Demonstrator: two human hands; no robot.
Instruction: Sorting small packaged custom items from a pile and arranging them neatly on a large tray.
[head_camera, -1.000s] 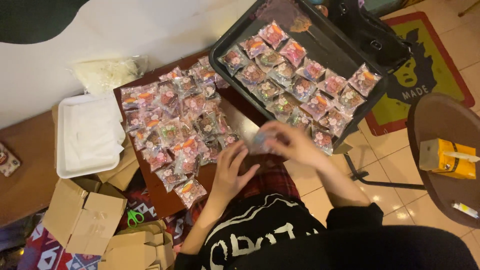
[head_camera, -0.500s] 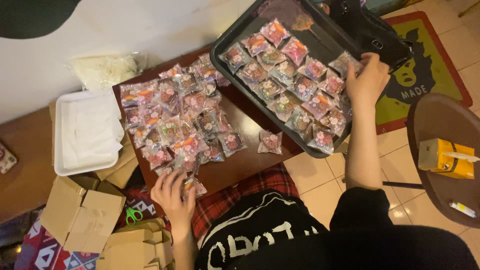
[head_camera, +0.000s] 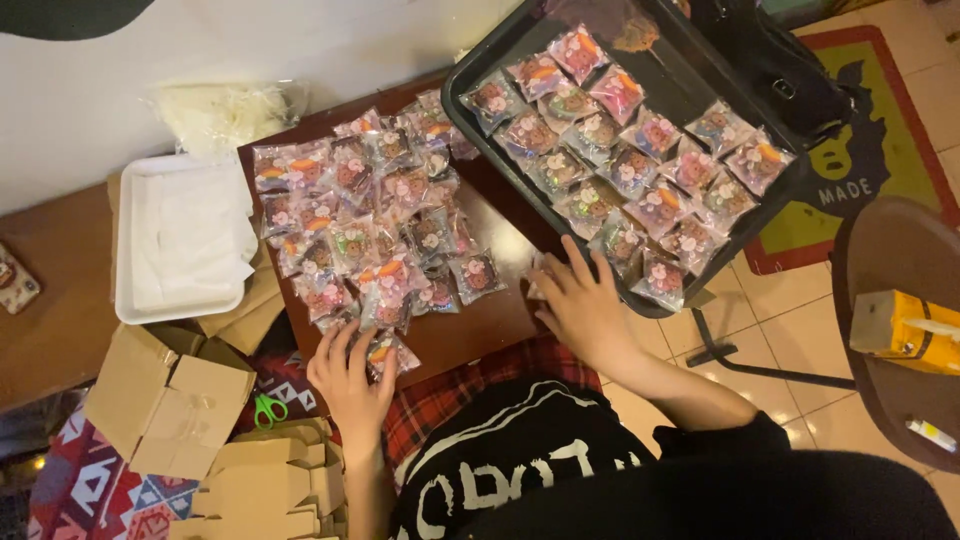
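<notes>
Several clear cookie packets (head_camera: 370, 220) lie in a pile on a small brown table (head_camera: 470, 325). More packets (head_camera: 620, 150) sit in rows in a black tray (head_camera: 460, 90) at the table's right end. My left hand (head_camera: 350, 385) rests at the pile's near edge, fingers apart, with its fingertips on one packet (head_camera: 392, 350). My right hand (head_camera: 585, 305) lies flat with spread fingers by the tray's near rim. It covers a single packet (head_camera: 535, 287), of which only an edge shows.
A white tray (head_camera: 180, 235) lined with paper stands left of the table, a plastic bag (head_camera: 225, 110) behind it. Folded cardboard boxes (head_camera: 165, 400) and green scissors (head_camera: 268, 408) lie at lower left. A round stool (head_camera: 900, 250) carries a yellow box (head_camera: 905, 325) at right.
My right hand came back from the tray's far side to the lone packet on the table. My left hand stayed at the pile's near edge, shifting slightly.
</notes>
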